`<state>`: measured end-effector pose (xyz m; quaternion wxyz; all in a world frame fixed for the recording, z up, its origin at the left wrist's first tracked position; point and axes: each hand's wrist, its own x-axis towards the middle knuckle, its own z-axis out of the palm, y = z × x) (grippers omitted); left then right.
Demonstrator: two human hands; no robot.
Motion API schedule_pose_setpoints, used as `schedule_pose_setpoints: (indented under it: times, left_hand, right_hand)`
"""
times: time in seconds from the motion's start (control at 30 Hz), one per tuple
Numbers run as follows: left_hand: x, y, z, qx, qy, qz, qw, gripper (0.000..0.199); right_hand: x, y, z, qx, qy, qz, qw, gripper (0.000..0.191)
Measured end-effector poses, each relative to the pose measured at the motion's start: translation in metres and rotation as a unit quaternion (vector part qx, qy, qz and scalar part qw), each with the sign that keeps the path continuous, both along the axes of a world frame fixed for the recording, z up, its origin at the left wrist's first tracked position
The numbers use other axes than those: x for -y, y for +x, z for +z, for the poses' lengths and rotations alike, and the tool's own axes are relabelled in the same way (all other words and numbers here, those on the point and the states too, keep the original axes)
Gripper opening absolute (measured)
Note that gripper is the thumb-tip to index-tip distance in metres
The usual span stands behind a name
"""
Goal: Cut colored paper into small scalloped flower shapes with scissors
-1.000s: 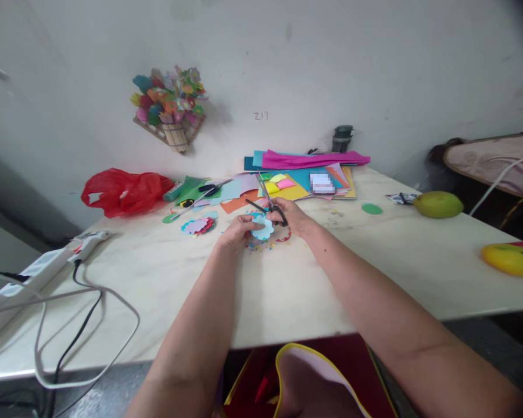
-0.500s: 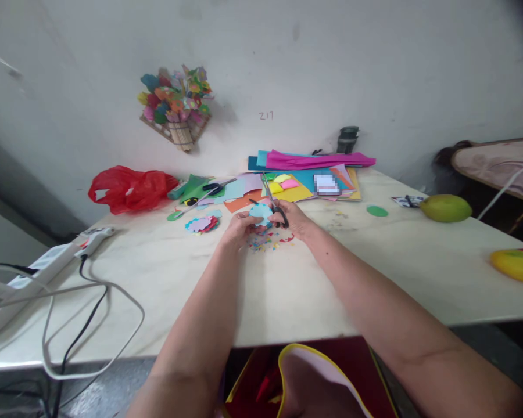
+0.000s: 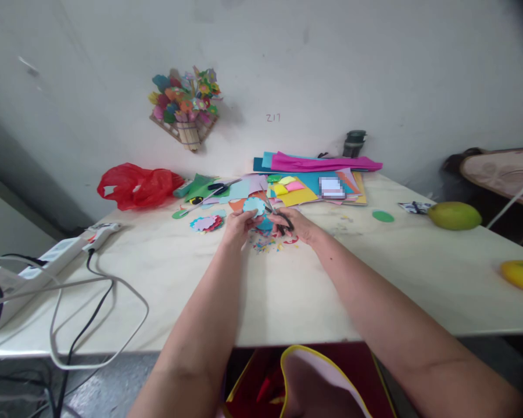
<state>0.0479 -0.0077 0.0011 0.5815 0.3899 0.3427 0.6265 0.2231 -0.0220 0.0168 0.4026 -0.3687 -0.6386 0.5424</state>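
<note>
My left hand (image 3: 239, 225) pinches a pale blue paper circle with a scalloped edge (image 3: 253, 206). Black-handled scissors (image 3: 285, 223) are in my right hand (image 3: 294, 223), their blades pointing up and left toward the paper. Between the hands shows a darker blue paper piece (image 3: 265, 222); whether it is held or lies on the table I cannot tell. Small coloured paper scraps (image 3: 265, 241) are scattered just below. To the left lies a pile of scalloped paper shapes (image 3: 206, 223) in lilac, red and blue.
Behind my hands are coloured paper sheets (image 3: 303, 194) and a second pair of scissors (image 3: 218, 188). A red plastic bag (image 3: 137, 186), a power strip (image 3: 63, 252) and loose cables are at left. A green circle (image 3: 382, 216) and a mango (image 3: 454, 215) are at right.
The pale blue circle has moved left, away from my right hand, and the darker blue piece now shows between the hands. The whole view has shifted slightly.
</note>
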Motion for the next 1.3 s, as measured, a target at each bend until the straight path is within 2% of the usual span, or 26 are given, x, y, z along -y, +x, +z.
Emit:
schedule_pose_setpoints:
  times: [0.27,0.47,0.7,1.3]
  left_hand:
    - [-0.0035,-0.0012,-0.0032,-0.022,0.024,-0.007,0.999,0.03]
    - [-0.0012,-0.0001,0.0006,-0.019,0.04,-0.005,0.999,0.033]
    - [-0.0017,-0.0035,-0.0007,-0.044,0.011,-0.013,0.999,0.03]
    - [-0.0003,0.0028,0.001,-0.001,-0.016,-0.013,1.0,0.02]
  right_hand:
    - [0.0004,0.0016,-0.0014,0.06,-0.036,0.026,0.997,0.033]
    - [0.0032,0.0009,0.0025,0.056,-0.045,0.02,0.997,0.029]
    - [0.0043,0.0002,0.0044,0.063,-0.06,0.026,0.996,0.031]
    - [0.0038,-0.0007,0.0034,0.074,-0.074,0.026,0.994,0.033]
